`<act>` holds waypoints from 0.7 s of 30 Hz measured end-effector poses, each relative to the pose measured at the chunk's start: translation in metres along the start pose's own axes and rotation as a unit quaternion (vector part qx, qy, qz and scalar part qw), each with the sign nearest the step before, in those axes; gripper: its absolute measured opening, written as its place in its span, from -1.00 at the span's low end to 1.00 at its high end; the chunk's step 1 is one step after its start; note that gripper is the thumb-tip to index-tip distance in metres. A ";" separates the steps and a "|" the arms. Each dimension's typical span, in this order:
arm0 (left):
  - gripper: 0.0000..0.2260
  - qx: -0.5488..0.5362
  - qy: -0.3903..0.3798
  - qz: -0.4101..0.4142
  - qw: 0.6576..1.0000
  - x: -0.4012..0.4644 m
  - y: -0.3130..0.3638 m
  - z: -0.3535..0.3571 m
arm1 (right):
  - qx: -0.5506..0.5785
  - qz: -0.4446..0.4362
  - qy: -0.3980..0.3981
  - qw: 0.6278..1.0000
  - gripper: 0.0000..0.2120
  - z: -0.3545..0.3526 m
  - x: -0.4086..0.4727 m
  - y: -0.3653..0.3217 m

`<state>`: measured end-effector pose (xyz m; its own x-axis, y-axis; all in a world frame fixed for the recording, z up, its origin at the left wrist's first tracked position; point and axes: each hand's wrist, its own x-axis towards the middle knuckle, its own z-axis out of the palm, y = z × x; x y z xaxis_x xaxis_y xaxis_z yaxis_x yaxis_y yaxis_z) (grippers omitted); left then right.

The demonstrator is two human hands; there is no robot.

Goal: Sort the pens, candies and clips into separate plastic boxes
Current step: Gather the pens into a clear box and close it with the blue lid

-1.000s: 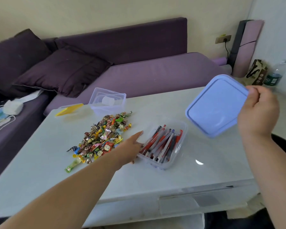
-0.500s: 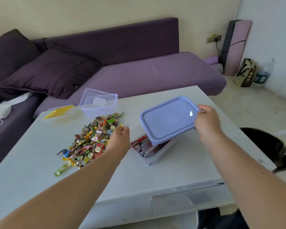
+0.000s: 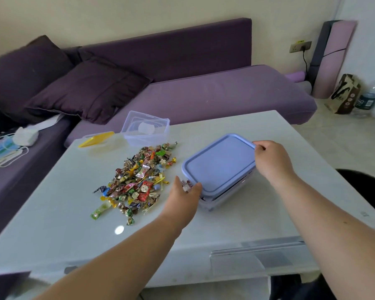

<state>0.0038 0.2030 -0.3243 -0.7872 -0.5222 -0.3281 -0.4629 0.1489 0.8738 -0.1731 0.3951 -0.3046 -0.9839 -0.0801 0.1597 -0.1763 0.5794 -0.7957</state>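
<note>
Our right hand (image 3: 268,161) pinches the far right corner of the blue lid (image 3: 219,164), which lies on the box (image 3: 227,194) mid-table; our left hand (image 3: 183,197) grips the box's near left corner. Candies (image 3: 139,180) lie heaped just left.

Blue lid (image 3: 220,164) on pen box (image 3: 227,194), both hands gripping; candies (image 3: 139,180) beside

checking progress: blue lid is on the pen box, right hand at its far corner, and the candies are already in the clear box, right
Not quite. The head view shows the candies loose on the table, beside the clear box. The blue lid and right hand are as you say.
</note>
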 end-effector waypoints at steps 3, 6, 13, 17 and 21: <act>-0.28 -0.018 -0.036 -0.009 0.999 0.006 0.005 -0.005 | 0.017 0.003 -0.004 1.000 -0.72 -0.002 0.002 -0.002; -0.49 -0.036 -0.044 0.006 0.998 0.011 0.012 -0.012 | -0.038 -0.005 -0.042 0.998 -0.72 -0.001 -0.003 -0.003; -0.50 -0.057 -0.033 0.010 0.998 0.009 0.012 -0.012 | -0.170 -0.057 -0.055 0.982 -0.76 -0.004 -0.007 -0.003; -0.53 -0.062 -0.027 0.014 0.998 0.004 0.008 -0.004 | -0.215 -0.082 -0.068 0.971 -0.79 -0.010 -0.008 -0.004; -0.40 -0.028 -0.035 0.001 0.999 0.000 0.007 -0.001 | -0.240 -0.080 -0.084 0.964 -0.75 -0.013 -0.009 -0.004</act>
<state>0.0009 0.2038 -0.3176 -0.8156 -0.4619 -0.3484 -0.4389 0.1018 0.8927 -0.1637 0.4040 -0.2958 -0.9434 -0.3056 0.1293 -0.3316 0.8543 -0.4003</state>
